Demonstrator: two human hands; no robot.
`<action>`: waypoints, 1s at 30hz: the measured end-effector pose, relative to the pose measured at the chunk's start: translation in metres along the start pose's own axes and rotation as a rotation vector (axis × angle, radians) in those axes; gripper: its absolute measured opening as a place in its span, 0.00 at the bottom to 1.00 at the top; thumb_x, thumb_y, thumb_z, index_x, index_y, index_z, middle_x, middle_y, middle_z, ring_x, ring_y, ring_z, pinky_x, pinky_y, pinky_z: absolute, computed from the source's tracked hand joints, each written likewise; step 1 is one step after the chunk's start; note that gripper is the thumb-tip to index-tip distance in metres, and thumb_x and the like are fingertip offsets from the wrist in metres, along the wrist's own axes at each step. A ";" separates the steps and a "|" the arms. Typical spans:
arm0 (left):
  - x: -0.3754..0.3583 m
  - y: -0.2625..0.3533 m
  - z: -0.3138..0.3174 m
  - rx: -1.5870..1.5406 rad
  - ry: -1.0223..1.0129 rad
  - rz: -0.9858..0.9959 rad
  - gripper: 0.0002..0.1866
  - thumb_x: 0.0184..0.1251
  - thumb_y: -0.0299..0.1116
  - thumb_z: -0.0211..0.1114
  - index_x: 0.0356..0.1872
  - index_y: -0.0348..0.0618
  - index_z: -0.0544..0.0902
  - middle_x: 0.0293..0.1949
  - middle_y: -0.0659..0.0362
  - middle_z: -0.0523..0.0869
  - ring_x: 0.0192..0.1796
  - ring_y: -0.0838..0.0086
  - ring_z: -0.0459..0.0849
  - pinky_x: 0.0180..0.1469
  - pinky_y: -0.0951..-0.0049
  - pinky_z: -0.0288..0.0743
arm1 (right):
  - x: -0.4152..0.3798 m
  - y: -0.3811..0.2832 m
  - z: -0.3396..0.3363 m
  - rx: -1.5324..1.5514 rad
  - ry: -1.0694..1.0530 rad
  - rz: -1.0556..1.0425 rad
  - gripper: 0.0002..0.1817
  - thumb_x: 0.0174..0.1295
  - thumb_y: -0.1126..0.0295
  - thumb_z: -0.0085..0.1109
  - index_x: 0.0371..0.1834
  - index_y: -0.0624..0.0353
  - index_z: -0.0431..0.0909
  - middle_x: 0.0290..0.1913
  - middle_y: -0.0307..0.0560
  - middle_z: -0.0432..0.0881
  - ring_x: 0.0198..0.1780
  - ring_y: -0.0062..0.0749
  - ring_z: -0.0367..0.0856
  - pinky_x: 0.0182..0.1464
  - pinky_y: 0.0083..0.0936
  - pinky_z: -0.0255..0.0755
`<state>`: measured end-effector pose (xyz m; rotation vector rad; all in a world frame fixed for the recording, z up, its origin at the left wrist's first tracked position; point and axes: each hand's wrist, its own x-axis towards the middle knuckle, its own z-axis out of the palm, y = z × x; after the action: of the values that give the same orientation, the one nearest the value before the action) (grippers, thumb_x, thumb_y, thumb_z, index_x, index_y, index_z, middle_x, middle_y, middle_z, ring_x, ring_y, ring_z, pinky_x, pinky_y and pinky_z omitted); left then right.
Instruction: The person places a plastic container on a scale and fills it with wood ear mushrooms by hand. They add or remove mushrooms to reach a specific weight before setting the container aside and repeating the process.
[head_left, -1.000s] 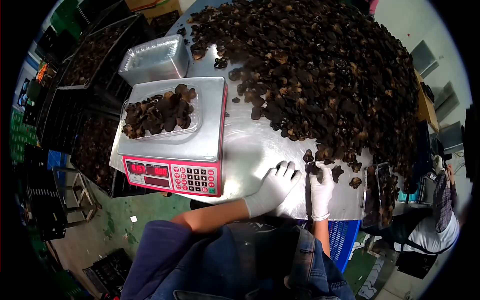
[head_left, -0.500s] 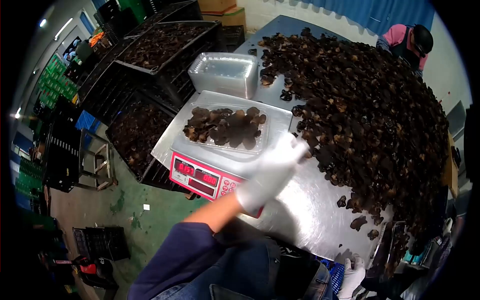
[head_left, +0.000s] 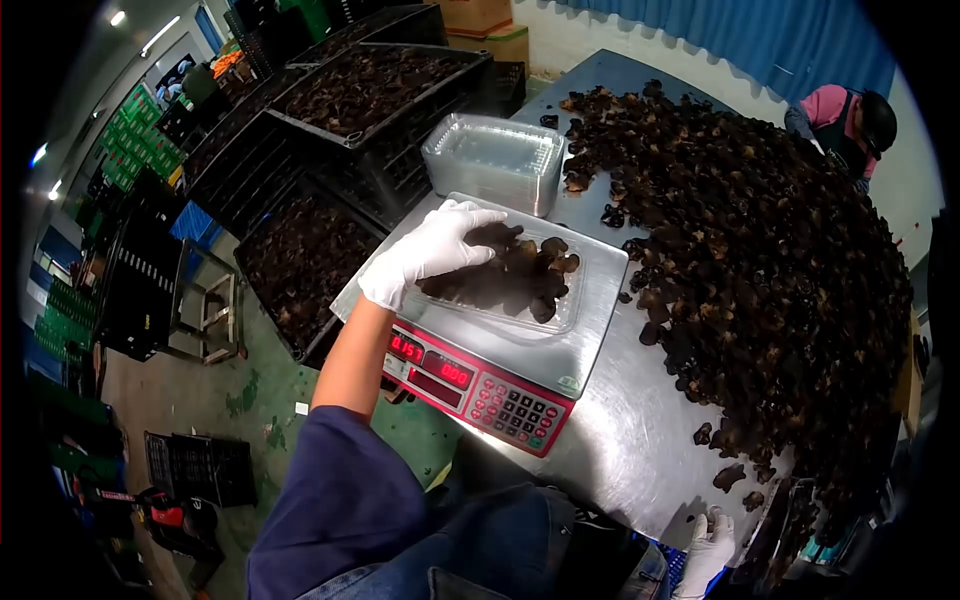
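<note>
I find the scale (head_left: 604, 285) standing on the left part of the table (head_left: 625, 425), its keypad (head_left: 512, 412) right of its display (head_left: 448, 372). A tray (head_left: 577, 300) lies on the scale, with fungus pieces (head_left: 548, 270) in it. I have the left hand (head_left: 440, 245) over the tray's left end; contact cannot be determined from my viewing post. Behind the scale stands a stack of trays (head_left: 490, 185). To the right, a heap of fungus (head_left: 770, 270) extends over the table, loose pieces (head_left: 728, 478) beside its near end. I have the right hand (head_left: 708, 550) at the table's near edge. Crates (head_left: 395, 172) holding fungus stand left of the scale; beyond the heap, a co-worker (head_left: 835, 115).
</note>
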<state>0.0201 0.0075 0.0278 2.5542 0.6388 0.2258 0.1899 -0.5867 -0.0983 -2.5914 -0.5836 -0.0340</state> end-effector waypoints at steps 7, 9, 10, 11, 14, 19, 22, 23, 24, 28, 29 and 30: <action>0.000 -0.016 -0.009 -0.319 0.032 0.059 0.23 0.73 0.40 0.62 0.65 0.43 0.78 0.61 0.51 0.80 0.65 0.62 0.75 0.70 0.66 0.65 | 0.014 -0.022 0.001 -0.085 0.017 -0.110 0.13 0.57 0.79 0.67 0.46 0.61 0.82 0.33 0.47 0.80 0.31 0.34 0.78 0.35 0.27 0.73; -0.001 -0.017 -0.013 -0.276 0.122 0.116 0.19 0.75 0.36 0.58 0.63 0.40 0.79 0.57 0.53 0.82 0.60 0.66 0.79 0.65 0.69 0.69 | 0.027 -0.052 -0.002 -0.143 0.030 -0.215 0.14 0.56 0.79 0.67 0.46 0.60 0.82 0.34 0.48 0.80 0.31 0.37 0.78 0.36 0.29 0.73; 0.000 -0.020 -0.015 -0.292 0.139 0.105 0.19 0.76 0.35 0.58 0.63 0.40 0.79 0.56 0.53 0.82 0.58 0.68 0.79 0.63 0.70 0.71 | 0.034 -0.068 -0.002 -0.200 0.046 -0.317 0.14 0.55 0.79 0.67 0.46 0.59 0.82 0.35 0.49 0.80 0.31 0.40 0.78 0.36 0.32 0.73; 0.000 -0.023 -0.016 -0.307 0.157 0.093 0.19 0.76 0.35 0.57 0.63 0.40 0.79 0.55 0.54 0.82 0.56 0.70 0.80 0.61 0.71 0.72 | 0.039 -0.084 -0.003 -0.202 0.041 -0.327 0.14 0.55 0.79 0.67 0.46 0.59 0.82 0.35 0.49 0.80 0.31 0.40 0.78 0.36 0.32 0.73; -0.001 -0.036 -0.021 -0.289 0.242 0.133 0.20 0.75 0.37 0.56 0.62 0.39 0.79 0.53 0.54 0.83 0.54 0.69 0.81 0.58 0.70 0.74 | 0.059 -0.120 0.005 -0.185 0.039 -0.416 0.13 0.56 0.76 0.68 0.46 0.57 0.82 0.37 0.48 0.81 0.35 0.45 0.78 0.40 0.37 0.72; 0.002 -0.028 -0.024 -0.309 0.171 0.019 0.20 0.74 0.38 0.57 0.62 0.41 0.79 0.58 0.50 0.83 0.61 0.64 0.80 0.65 0.68 0.71 | 0.094 -0.187 0.017 -0.047 -0.057 -0.572 0.12 0.56 0.78 0.68 0.44 0.59 0.81 0.40 0.47 0.83 0.38 0.43 0.79 0.43 0.34 0.74; 0.017 -0.034 0.000 -0.186 0.181 0.143 0.23 0.75 0.42 0.57 0.65 0.42 0.77 0.63 0.48 0.79 0.66 0.57 0.76 0.70 0.64 0.68 | 0.120 -0.232 0.037 0.207 -0.104 -0.620 0.16 0.57 0.80 0.66 0.49 0.62 0.80 0.49 0.49 0.82 0.46 0.38 0.81 0.50 0.31 0.75; 0.021 -0.037 0.012 -0.100 0.189 0.205 0.24 0.76 0.44 0.55 0.67 0.43 0.75 0.65 0.47 0.78 0.67 0.56 0.75 0.71 0.62 0.66 | 0.128 -0.247 0.045 0.294 -0.112 -0.637 0.18 0.58 0.80 0.65 0.52 0.63 0.79 0.52 0.50 0.81 0.51 0.38 0.81 0.54 0.30 0.75; 0.022 -0.035 0.021 -0.083 0.162 0.211 0.24 0.76 0.44 0.55 0.66 0.43 0.76 0.65 0.48 0.78 0.67 0.56 0.75 0.71 0.62 0.66 | 0.134 -0.264 0.051 0.344 -0.119 -0.632 0.20 0.57 0.80 0.65 0.55 0.63 0.78 0.54 0.52 0.80 0.55 0.41 0.79 0.59 0.32 0.72; 0.018 -0.020 0.023 -0.032 0.032 0.255 0.21 0.76 0.45 0.55 0.60 0.42 0.82 0.62 0.49 0.81 0.66 0.55 0.75 0.69 0.62 0.67 | 0.150 -0.299 0.081 0.522 -0.154 -0.546 0.26 0.58 0.77 0.66 0.63 0.61 0.75 0.62 0.53 0.75 0.64 0.43 0.73 0.67 0.34 0.66; 0.018 -0.026 0.028 -0.037 0.081 0.310 0.22 0.75 0.45 0.55 0.60 0.42 0.81 0.62 0.48 0.81 0.66 0.54 0.75 0.69 0.61 0.68 | 0.152 -0.306 0.087 0.589 -0.173 -0.510 0.27 0.59 0.75 0.67 0.64 0.62 0.74 0.63 0.54 0.74 0.65 0.44 0.73 0.68 0.34 0.65; 0.010 -0.021 0.023 0.022 0.182 0.284 0.21 0.75 0.44 0.55 0.60 0.42 0.81 0.62 0.47 0.80 0.67 0.53 0.74 0.69 0.60 0.67 | 0.156 -0.307 0.099 0.606 -0.158 -0.493 0.28 0.60 0.73 0.66 0.65 0.63 0.72 0.63 0.55 0.73 0.65 0.45 0.72 0.69 0.34 0.64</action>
<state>0.0271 0.0187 -0.0022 2.6598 0.3408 0.5561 0.1979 -0.2352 -0.0279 -1.8325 -1.0871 0.1628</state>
